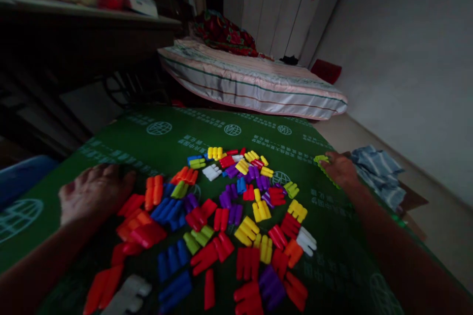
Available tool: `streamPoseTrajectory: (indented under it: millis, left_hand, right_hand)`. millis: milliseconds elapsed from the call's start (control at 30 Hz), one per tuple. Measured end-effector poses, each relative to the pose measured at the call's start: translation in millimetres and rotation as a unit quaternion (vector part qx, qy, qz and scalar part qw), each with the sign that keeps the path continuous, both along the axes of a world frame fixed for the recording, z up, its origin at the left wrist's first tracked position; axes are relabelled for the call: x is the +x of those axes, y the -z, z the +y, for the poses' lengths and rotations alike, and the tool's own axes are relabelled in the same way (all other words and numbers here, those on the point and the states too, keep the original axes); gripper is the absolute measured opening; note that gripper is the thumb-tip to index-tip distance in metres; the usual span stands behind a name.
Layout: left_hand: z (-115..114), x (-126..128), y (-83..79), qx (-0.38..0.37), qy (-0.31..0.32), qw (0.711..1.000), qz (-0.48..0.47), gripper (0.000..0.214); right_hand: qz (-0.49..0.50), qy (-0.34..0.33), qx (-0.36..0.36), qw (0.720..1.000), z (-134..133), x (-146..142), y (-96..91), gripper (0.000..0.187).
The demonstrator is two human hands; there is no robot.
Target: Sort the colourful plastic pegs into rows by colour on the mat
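My left hand (94, 191) rests palm down on the green tabletop, fingers stretched out, just beside the orange and red pieces. Over at the table's right edge, my right hand (342, 170) grips a lime-green plastic piece (322, 159) with a bumpy edge; part of it is hidden by the fingers. Between the hands lie many loose plastic building pieces shaped like joined tubes. Among them are a red piece (248, 263), a blue piece (173, 256), a yellow piece (247, 231), a purple piece (272, 286), an orange piece (153, 192) and a white piece (306, 241).
The green table cover (207, 128) carries printed globes and writing. Beyond it stands a bed (251, 78) with a red flowered blanket (225, 34). A dark desk (92, 29) is at left, a blue object (25, 177) below it. Striped cloth (377, 172) lies past the right edge.
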State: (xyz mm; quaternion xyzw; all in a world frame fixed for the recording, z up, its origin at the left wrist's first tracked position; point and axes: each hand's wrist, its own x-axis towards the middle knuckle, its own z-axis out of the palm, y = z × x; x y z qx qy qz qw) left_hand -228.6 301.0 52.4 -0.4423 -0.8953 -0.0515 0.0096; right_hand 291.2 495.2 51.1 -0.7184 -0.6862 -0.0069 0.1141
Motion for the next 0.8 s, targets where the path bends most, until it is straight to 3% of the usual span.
streamPoseTrajectory:
  millis: [100, 267, 367, 467, 600, 700, 800]
  left_hand:
    - [-6.3, -3.2, 4.5, 0.019, -0.001, 1.000, 0.015, 0.064]
    - [-7.7, -0.3, 9.1, 0.027, -0.004, 0.999, 0.034, 0.060]
    - [-9.0, 0.3, 9.8, 0.034, -0.006, 0.999, 0.036, 0.060]
    - [-10.1, -1.0, 11.4, 0.042, -0.008, 0.998, 0.038, 0.060]
    - [-10.2, -2.8, 13.8, 0.049, -0.005, 0.998, 0.040, 0.060]
    - [-10.2, -2.9, 14.5, 0.052, -0.006, 0.998, 0.040, 0.060]
    - [-10.3, -2.1, 14.1, 0.053, -0.007, 0.998, 0.038, 0.059]
  right_hand:
    - [0.066, -0.125, 0.018, 0.990, -25.6, -44.7, -5.1, 0.033]
    - [0.135, -0.401, -0.006, 0.906, -89.8, -148.3, -20.7, 0.022]
    - [0.097, -0.482, -0.041, 0.870, -122.4, -208.9, -30.3, 0.019]
    - [0.065, -0.513, -0.061, 0.854, -142.7, -260.3, -35.4, 0.018]
    - [0.035, -0.503, -0.075, 0.860, -152.7, -309.5, -32.1, 0.021]
    - [0.040, -0.478, -0.101, 0.871, -148.5, -324.1, -23.2, 0.021]
    - [0.099, -0.456, -0.125, 0.876, -137.0, -317.3, -12.6, 0.019]
